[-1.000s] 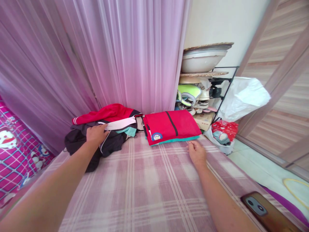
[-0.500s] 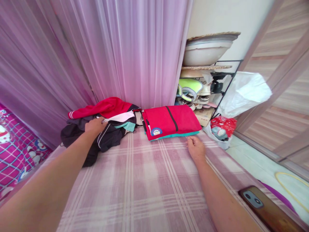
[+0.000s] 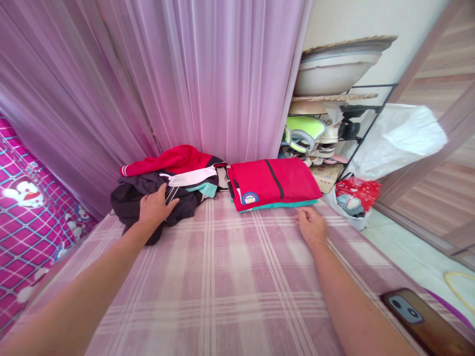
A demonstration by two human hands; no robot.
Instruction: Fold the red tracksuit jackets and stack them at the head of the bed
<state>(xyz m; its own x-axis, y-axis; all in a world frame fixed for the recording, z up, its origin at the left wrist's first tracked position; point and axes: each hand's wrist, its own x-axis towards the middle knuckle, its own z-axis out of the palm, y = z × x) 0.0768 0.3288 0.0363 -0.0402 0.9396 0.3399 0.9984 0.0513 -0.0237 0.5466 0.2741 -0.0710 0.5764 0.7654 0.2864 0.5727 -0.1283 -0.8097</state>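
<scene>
Dark white-piped garment [image 3: 185, 203] sits in the clothes heap [image 3: 178, 159] beside that folded red garment [image 3: 293, 180], left hand [image 3: 153, 206] with fingers splayed loose over it, right hand [image 3: 312, 225] curled, can't tell if gripping, so I'd pinch one layer only.

The folded garment [image 3: 293, 180] is coloured bright red and crossed by a black stripe; its round badge [image 3: 250, 198] is done in blue and white. The layer beneath [image 3: 297, 203] is coloured teal. The red sleeve [image 3: 163, 163] is banded in white at its cuff, and the black garment [image 3: 183, 205] is marked with white lines. The cloth [image 3: 222, 277] is checked in dusty pink and cream. The curtain [image 3: 222, 74] is tinted lilac; the magenta fabric [image 3: 22, 232] is gridded in pale blue and white.
</scene>
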